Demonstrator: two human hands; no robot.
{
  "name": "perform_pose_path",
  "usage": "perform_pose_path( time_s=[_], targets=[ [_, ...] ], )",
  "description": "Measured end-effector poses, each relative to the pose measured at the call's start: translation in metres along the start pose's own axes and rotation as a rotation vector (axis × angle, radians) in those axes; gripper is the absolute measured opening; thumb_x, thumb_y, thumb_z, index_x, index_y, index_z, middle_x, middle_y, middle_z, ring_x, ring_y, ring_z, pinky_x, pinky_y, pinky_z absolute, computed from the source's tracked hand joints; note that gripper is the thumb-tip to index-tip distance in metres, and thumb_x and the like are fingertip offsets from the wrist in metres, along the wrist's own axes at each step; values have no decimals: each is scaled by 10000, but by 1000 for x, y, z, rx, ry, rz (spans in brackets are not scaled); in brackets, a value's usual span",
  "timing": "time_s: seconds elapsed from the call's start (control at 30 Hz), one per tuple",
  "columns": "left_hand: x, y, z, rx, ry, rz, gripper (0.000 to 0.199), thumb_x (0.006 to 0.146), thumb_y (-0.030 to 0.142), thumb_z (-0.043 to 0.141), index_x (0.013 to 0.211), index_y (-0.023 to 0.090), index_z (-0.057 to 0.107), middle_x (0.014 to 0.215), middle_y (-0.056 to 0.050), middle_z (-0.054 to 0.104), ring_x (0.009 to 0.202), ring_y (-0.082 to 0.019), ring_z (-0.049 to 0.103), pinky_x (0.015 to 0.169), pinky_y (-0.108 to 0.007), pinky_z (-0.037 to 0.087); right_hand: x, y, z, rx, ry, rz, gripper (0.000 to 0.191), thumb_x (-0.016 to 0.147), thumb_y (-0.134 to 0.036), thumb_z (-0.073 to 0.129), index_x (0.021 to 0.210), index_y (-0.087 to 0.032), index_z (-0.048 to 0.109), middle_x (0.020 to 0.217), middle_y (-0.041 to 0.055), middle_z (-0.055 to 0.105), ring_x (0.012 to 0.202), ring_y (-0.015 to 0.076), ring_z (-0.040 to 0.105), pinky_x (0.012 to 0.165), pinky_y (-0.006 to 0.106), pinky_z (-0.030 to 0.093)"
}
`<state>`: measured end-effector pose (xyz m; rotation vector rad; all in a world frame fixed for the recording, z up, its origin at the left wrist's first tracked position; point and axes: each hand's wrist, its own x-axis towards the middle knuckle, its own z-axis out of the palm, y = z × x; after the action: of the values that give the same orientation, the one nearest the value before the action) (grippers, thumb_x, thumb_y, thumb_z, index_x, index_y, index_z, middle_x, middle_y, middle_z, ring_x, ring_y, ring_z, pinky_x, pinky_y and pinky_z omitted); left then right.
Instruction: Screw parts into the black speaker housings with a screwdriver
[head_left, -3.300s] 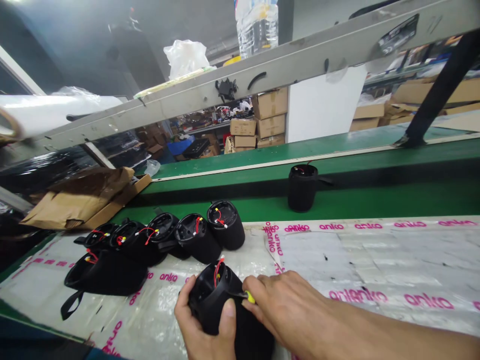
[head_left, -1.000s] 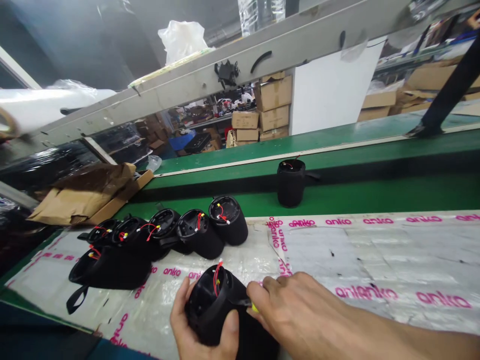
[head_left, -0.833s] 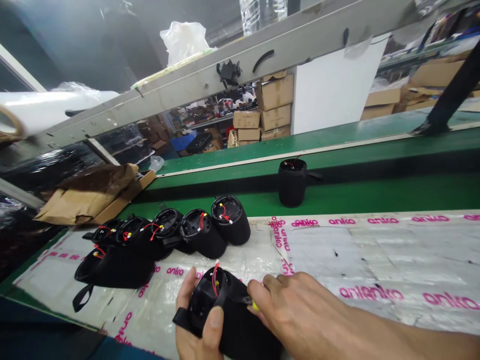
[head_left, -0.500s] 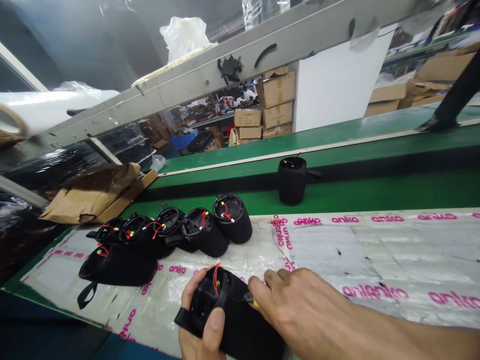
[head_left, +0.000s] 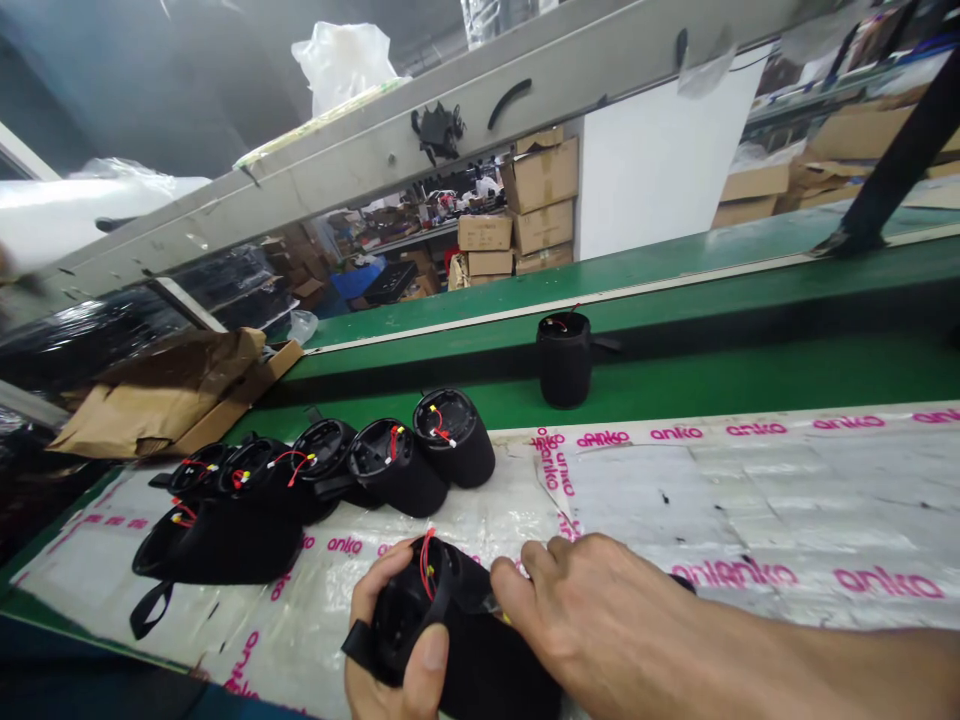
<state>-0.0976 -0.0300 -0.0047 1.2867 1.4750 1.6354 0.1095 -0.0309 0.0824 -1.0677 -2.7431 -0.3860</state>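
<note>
My left hand [head_left: 397,640] is wrapped round a black fabric-covered speaker housing [head_left: 495,660], tilted so its open end faces up and left. Red wires [head_left: 426,565] with a small connector stick out of that opening, and a black strap loop hangs at its left side. Against the upper right side of the housing, my right hand [head_left: 570,610] is closed on a slim tool with a flat greyish tip [head_left: 487,604] and a bit of yellow; most of it is hidden by the fingers, so its kind cannot be told.
Several similar black housings [head_left: 397,465] with red wires stand or lie at the left on the plastic-covered mat [head_left: 645,500]. One more housing [head_left: 565,365] stands on the green surface [head_left: 690,385] behind. A flattened cardboard box [head_left: 172,390] lies far left. A metal beam [head_left: 337,150] crosses above.
The view has shifted slightly to the right. My right hand with the tool has edged a little along the housing's side; my left hand keeps its hold.
</note>
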Motion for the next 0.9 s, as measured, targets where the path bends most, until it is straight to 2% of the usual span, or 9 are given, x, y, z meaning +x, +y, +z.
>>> perform_pose_path(
  time_s=[0.1,0.2,0.37,0.57,0.73,0.9],
  targets=[
    [3,0,0,-20,-9,15,559,640,546,735,1073,206,638,1177,-101,649,1123,-333,601,963,-444,493,4,4,11,45,-28,-74,157,798,-97,608,873,-183,500,767,31,538,572,191,503,410,344,261],
    [5,0,1,-108,-26,-37,599,619,558,739,1089,203,628,1152,-106,661,1098,-346,620,924,-447,518,8,2,25,62,-34,-132,198,764,-92,627,889,-173,497,785,27,519,579,192,493,400,345,232],
    [4,-1,0,-315,-15,-199,691,581,587,742,1150,230,579,1216,-97,657,1113,-341,629,902,-389,526,12,-11,38,155,-11,-50,216,819,-65,553,968,-183,452,788,9,538,572,198,506,437,352,279],
    [-1,1,0,-348,28,-229,691,587,571,754,1160,234,562,1254,-97,639,1165,-346,601,956,-398,495,13,-18,46,197,41,-19,177,891,-92,551,977,-188,430,802,14,543,597,203,520,464,327,293],
    [-1,2,0,-314,11,-199,662,594,585,752,1128,236,575,1252,-91,641,1143,-323,612,958,-380,489,11,-15,28,175,-5,-10,258,775,-17,527,958,-185,456,767,19,574,571,208,543,468,343,329],
    [1,0,-3,-210,-23,-115,671,597,585,730,1140,213,596,1191,-111,657,1136,-353,604,947,-431,496,7,-7,4,181,-41,-7,299,732,13,506,973,-163,524,765,19,605,560,196,564,473,342,360]
  ],
)
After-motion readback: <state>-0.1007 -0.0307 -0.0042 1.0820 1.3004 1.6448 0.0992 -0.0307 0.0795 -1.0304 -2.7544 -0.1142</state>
